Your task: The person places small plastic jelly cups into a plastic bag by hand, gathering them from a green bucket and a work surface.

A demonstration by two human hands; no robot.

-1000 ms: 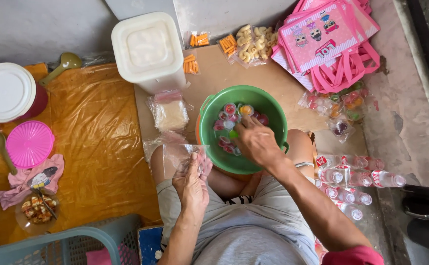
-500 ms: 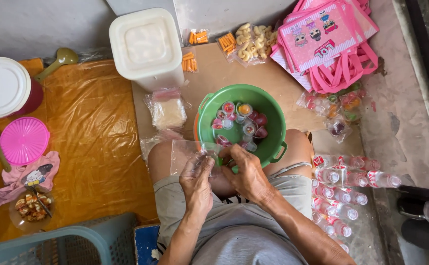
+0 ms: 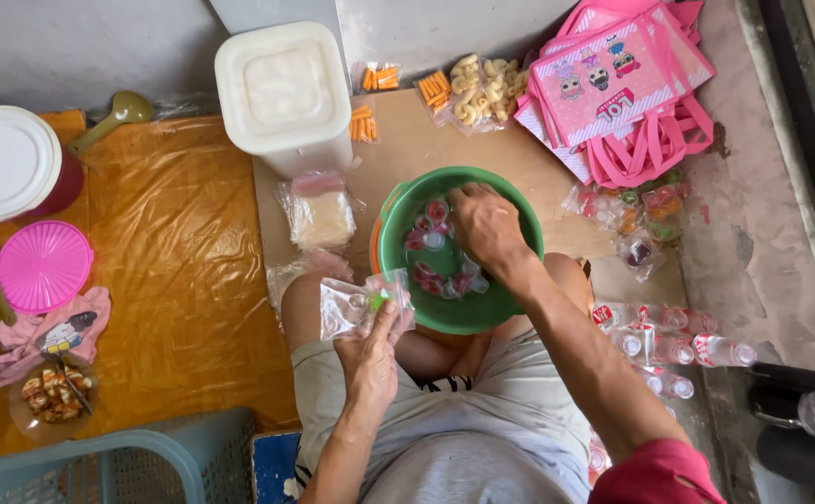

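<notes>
- My left hand (image 3: 368, 359) pinches a small clear bag (image 3: 362, 301) by its lower edge, thumb and fingers closed on the plastic, so its mouth faces the bowl; a bit of green shows inside it.
- My right hand (image 3: 484, 224) is down inside the green bowl (image 3: 510, 299), fingers curled over the jelly cups (image 3: 431, 245). I cannot tell whether it has already closed on one; the fingertips are hidden under the knuckles.
- The bowl rests between my knees, touching my lap, I would say so both hands can work close to it.
- The bag sits just left of the bowl's rim, near the cups and apart from my right hand.
- Most cups lie in the left half of the bowl, red and clear ones mixed, just beside and partly under my right hand.
- A white tub (image 3: 283, 89) stands beyond the bowl on the cardboard sheet (image 3: 407, 154), with a wrapped packet (image 3: 321, 213) between them.
- Filled bags (image 3: 624, 213) lie to the right, near pink totes (image 3: 617, 89), well apart from my hands.
- Small bottles (image 3: 673, 341) lie on the floor by my right thigh.
- On the orange sheet (image 3: 174, 280) to my left sit a pink lid (image 3: 41, 264) and a white-lidded jar (image 3: 8, 163).
</notes>
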